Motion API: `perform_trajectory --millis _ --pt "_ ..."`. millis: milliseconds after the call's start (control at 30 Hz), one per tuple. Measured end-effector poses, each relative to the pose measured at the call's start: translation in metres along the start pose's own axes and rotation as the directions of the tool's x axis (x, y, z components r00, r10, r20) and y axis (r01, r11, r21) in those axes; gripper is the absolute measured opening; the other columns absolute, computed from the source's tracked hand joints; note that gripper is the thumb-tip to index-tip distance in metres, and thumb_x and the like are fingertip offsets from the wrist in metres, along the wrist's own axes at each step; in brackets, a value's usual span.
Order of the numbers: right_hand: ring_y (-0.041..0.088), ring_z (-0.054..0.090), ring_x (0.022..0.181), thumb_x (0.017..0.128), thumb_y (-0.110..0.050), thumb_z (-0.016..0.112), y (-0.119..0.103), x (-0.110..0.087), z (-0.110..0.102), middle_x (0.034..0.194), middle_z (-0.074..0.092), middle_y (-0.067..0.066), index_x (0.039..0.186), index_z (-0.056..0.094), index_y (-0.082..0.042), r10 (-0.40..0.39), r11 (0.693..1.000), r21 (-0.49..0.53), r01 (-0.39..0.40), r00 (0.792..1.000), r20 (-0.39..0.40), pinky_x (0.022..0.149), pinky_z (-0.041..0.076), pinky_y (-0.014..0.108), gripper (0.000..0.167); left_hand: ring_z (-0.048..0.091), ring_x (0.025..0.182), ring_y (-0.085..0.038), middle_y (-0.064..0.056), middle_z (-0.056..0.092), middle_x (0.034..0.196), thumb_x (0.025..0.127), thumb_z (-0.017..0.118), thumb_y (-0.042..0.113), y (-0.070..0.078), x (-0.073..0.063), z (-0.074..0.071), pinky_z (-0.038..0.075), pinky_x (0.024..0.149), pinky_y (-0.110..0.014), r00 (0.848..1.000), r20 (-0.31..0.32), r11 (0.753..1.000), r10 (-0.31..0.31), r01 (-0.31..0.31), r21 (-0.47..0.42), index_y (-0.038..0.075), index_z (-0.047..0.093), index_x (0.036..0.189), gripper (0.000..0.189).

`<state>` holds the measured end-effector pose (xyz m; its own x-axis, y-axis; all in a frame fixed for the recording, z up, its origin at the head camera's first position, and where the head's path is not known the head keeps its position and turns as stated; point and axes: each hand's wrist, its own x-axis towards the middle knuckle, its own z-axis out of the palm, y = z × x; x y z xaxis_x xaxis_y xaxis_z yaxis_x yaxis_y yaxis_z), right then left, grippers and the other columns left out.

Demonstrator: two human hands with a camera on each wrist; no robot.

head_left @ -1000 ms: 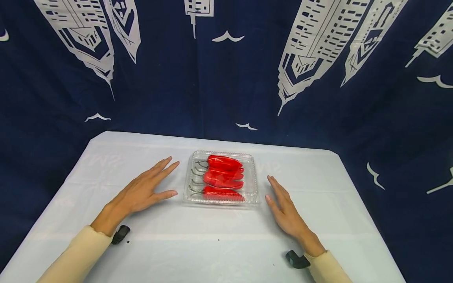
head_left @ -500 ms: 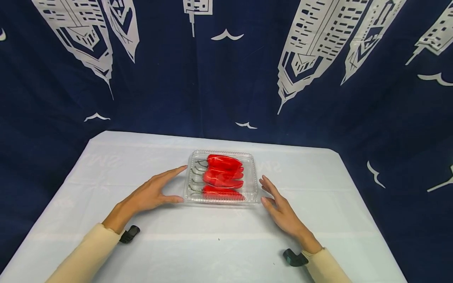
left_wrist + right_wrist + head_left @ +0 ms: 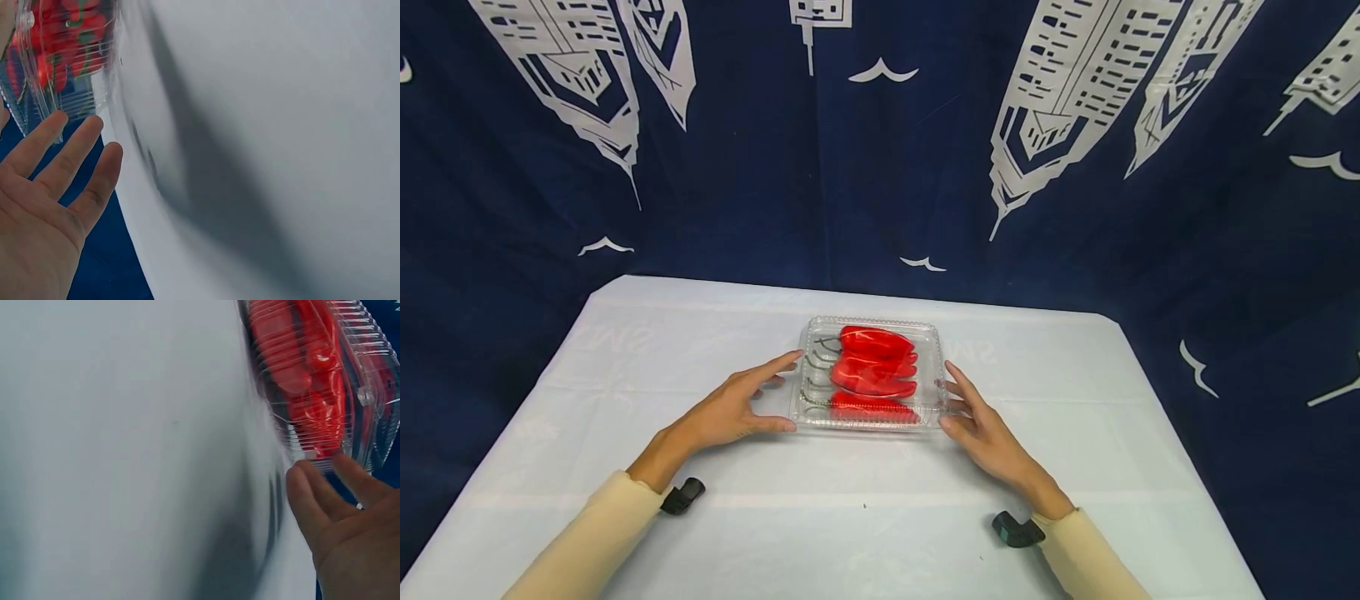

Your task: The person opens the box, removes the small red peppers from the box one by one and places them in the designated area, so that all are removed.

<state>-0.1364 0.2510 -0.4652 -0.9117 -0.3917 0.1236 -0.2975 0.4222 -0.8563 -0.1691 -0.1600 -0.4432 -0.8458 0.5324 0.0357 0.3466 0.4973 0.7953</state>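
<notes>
A clear plastic clamshell box (image 3: 931, 367) lies on the white table, and several red peppers (image 3: 872, 375) with thin curved stems show through its lid. My left hand (image 3: 730, 408) is at the box's left side, fingers extended and thumb apart, fingertips right at the edge. On the opposite side my right hand (image 3: 988, 433) has its fingertips right at the right edge, thumb at the near corner. In the left wrist view, straight fingers (image 3: 69, 156) reach up to the box's ribbed wall. The right wrist view has the fingers (image 3: 306, 494) close under the ribbed end.
The white-covered table (image 3: 850, 542) extends around the box on all sides. Behind it hangs a dark blue curtain (image 3: 737, 208) with white building and bird prints. Each wrist wears a small black camera (image 3: 1018, 530).
Both hands have moved inward to the box, the left going right and the right going left. The left fingers and thumb now reach its edge. The box has stayed in place.
</notes>
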Motion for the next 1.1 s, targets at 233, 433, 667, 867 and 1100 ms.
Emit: perform_trajectory --millis 233,433,667,867,1100 --pt "0.042 0.057 0.125 0.100 -0.013 0.061 -0.004 0.010 -0.003 0.151 0.041 0.024 0.160 0.023 -0.024 -0.027 1.000 -0.013 0.027 0.999 0.021 0.102 0.048 0.049 0.072 0.058 0.128 -0.027 -0.003 0.049 0.152 0.073 0.088 0.043 -0.001 0.002 0.004 0.050 0.098 -0.050 1.000 -0.015 0.998 -0.010 0.009 -0.065 0.036 0.021 0.159 0.109" --pt "0.038 0.062 0.119 0.101 -0.016 0.060 -0.005 0.013 -0.003 0.148 0.046 0.022 0.157 0.031 -0.017 -0.004 1.000 -0.013 0.004 1.000 0.007 0.099 0.052 0.038 0.063 0.057 0.129 -0.028 -0.005 0.046 0.154 0.072 0.091 0.034 -0.003 0.002 0.007 0.051 0.097 -0.048 0.999 0.001 0.986 -0.046 0.046 -0.158 0.028 0.024 0.159 0.110" --pt "0.035 0.064 0.116 0.101 -0.018 0.061 -0.005 0.013 -0.003 0.147 0.046 0.022 0.157 0.032 -0.020 0.016 1.000 0.002 -0.016 1.000 -0.005 0.098 0.052 0.043 0.063 0.055 0.129 -0.033 -0.007 0.041 0.157 0.075 0.090 0.022 -0.007 0.002 0.008 0.051 0.097 -0.046 0.997 0.034 0.956 -0.070 0.077 -0.284 0.022 0.031 0.156 0.100" --pt "0.032 0.064 0.113 0.100 -0.018 0.062 -0.004 0.013 -0.002 0.148 0.046 0.022 0.157 0.033 -0.023 0.015 1.000 -0.004 -0.015 1.000 -0.012 0.098 0.052 0.041 0.063 0.054 0.129 -0.031 -0.010 0.033 0.159 0.076 0.087 0.009 -0.012 0.002 0.012 0.056 0.090 -0.035 0.994 0.069 0.888 -0.079 0.102 -0.448 0.021 0.029 0.156 0.099" --pt "0.031 0.065 0.111 0.100 -0.016 0.062 -0.003 0.014 -0.001 0.148 0.044 0.022 0.157 0.033 -0.020 0.016 1.000 0.000 -0.016 1.000 -0.013 0.097 0.053 0.033 0.064 0.055 0.122 -0.018 -0.013 0.023 0.160 0.079 0.081 0.000 -0.016 0.002 0.015 0.057 0.085 -0.031 0.986 0.136 0.761 -0.091 0.157 -0.629 0.021 0.021 0.157 0.101"
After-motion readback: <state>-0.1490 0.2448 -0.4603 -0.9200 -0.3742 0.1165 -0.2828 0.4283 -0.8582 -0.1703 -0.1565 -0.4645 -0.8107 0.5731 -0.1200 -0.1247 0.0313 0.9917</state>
